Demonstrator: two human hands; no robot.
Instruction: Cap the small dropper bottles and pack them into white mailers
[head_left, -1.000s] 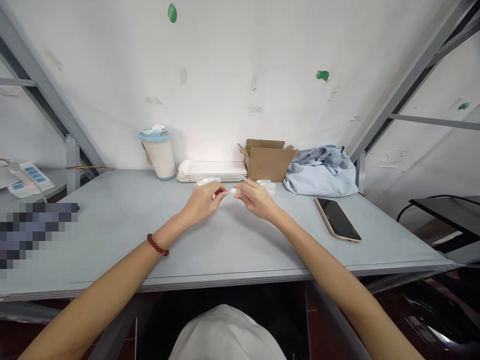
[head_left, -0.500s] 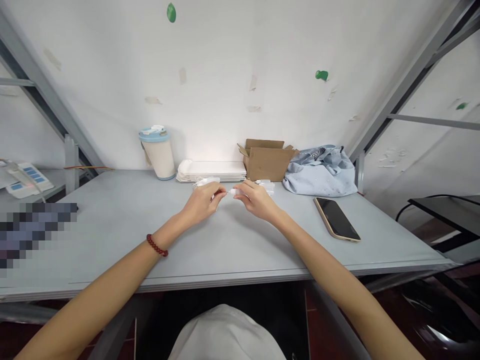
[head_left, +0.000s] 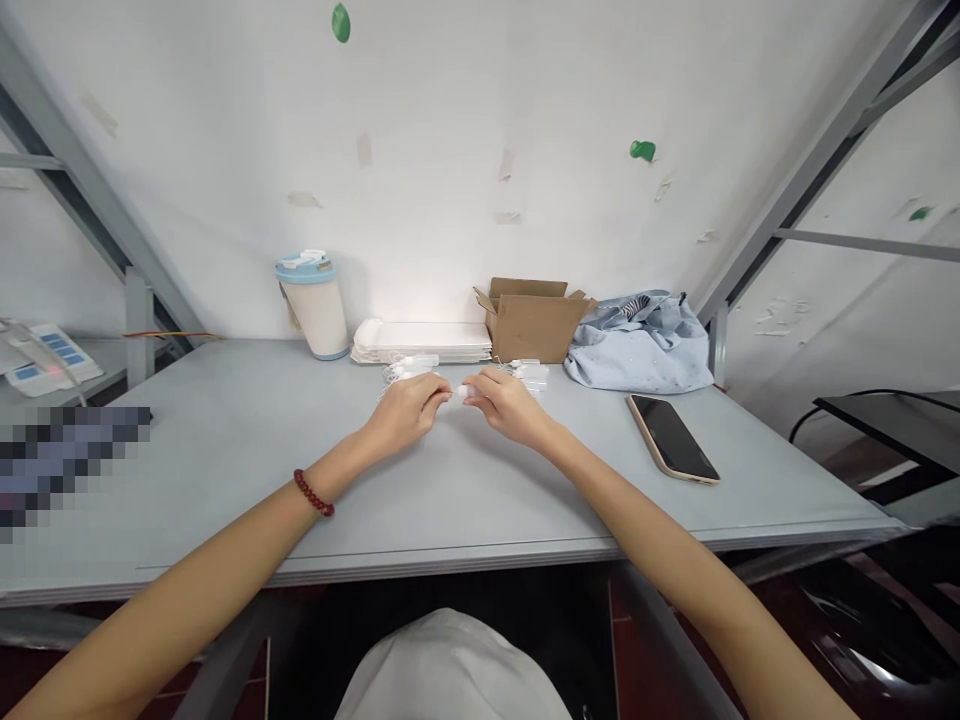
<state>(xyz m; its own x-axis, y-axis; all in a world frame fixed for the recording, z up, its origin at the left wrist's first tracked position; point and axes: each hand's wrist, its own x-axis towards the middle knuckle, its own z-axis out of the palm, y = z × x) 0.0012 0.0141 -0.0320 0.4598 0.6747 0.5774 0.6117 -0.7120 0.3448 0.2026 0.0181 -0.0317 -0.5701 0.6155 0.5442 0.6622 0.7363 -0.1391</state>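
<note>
Between the fingertips of my right hand (head_left: 510, 402) is a small white-capped bottle (head_left: 462, 391), its cap pointing left. My fingers cover most of its body. My left hand (head_left: 409, 408) faces it, thumb and forefinger pinched together just left of the cap; what they hold is too small to make out. Behind my left hand lies a group of small clear bottles (head_left: 417, 362) with white strings. More clear bottles (head_left: 534, 377) lie just behind my right hand.
Along the wall stand a cream cup with a blue lid (head_left: 319, 315), a stack of white flat packets (head_left: 427, 340), an open cardboard box (head_left: 534, 325) and a light blue cloth bundle (head_left: 641, 345). A phone (head_left: 673, 438) lies on the grey table (head_left: 465, 500) at right.
Both hands have shifted very slightly down and left. The bottle in my right hand has come a little closer to my left fingertips.
</note>
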